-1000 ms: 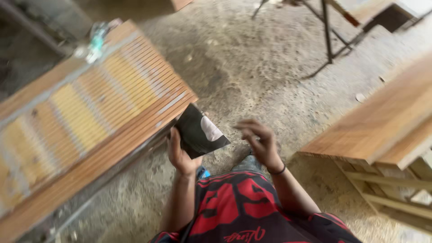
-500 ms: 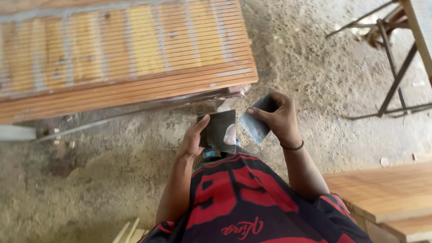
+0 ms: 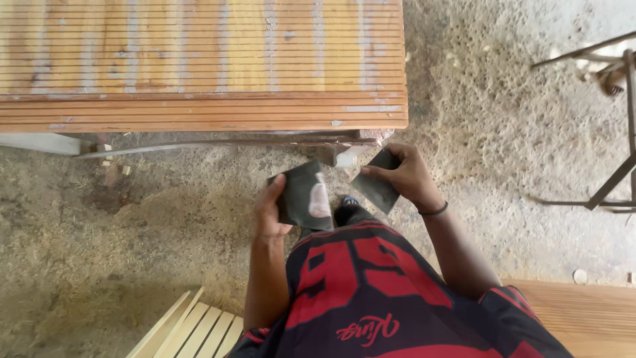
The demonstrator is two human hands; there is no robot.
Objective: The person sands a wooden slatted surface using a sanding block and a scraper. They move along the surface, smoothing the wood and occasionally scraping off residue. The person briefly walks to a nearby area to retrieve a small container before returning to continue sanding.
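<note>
Two dark sandpaper pieces: left hand pinched the larger sheet upright, right hand's grip pinched the smaller piece, apart for inspection.

The big slatted wood panel runs off the top and left edges. The metal stand is cut off at the right, and the pale wood slats run off the bottom. The left hand hides the edge of its dark sheet.
</note>
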